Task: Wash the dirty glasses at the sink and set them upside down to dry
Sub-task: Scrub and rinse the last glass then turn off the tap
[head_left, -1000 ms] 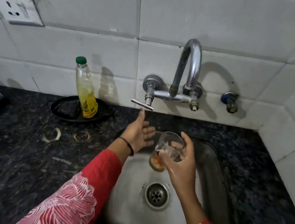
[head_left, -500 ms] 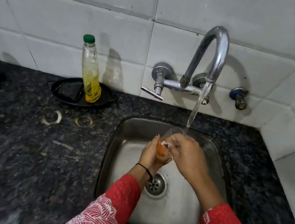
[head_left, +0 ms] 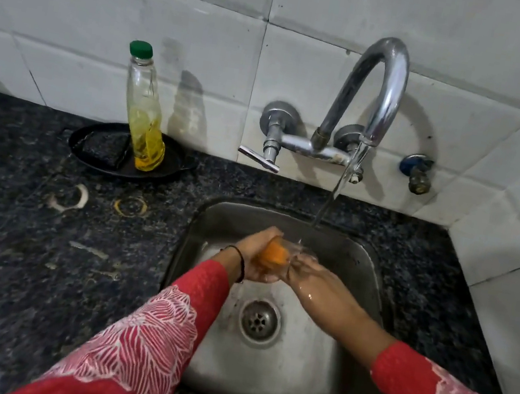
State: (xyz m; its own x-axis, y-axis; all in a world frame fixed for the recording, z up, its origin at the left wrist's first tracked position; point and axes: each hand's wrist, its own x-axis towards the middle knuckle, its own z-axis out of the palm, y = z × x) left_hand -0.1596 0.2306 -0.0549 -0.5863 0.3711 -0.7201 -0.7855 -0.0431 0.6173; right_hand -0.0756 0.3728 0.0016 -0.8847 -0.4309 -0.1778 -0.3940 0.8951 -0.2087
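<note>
A clear glass (head_left: 276, 257) with orange residue in its bottom lies tilted on its side over the steel sink (head_left: 369, 284). My left hand (head_left: 252, 257) grips its orange base end from the left. At the glass's mouth end, my wet right hand (head_left: 316, 283) has its fingers curled around the rim. Water (head_left: 335, 192) runs from the curved chrome tap (head_left: 384, 90) and splashes onto the glass between my hands.
A green-capped bottle of yellow liquid (head_left: 146, 129) stands in a black dish (head_left: 94, 148) with a dark scrubber, left of the tap lever (head_left: 258, 158). The dark counter shows ring marks (head_left: 129, 206). A blue valve (head_left: 417, 171) sits on the tiled wall, and the drain (head_left: 260, 322) lies below my hands.
My left hand left the tap lever, the water started running, and that hand came down onto the glass. The glass has tipped further onto its side under the stream.
</note>
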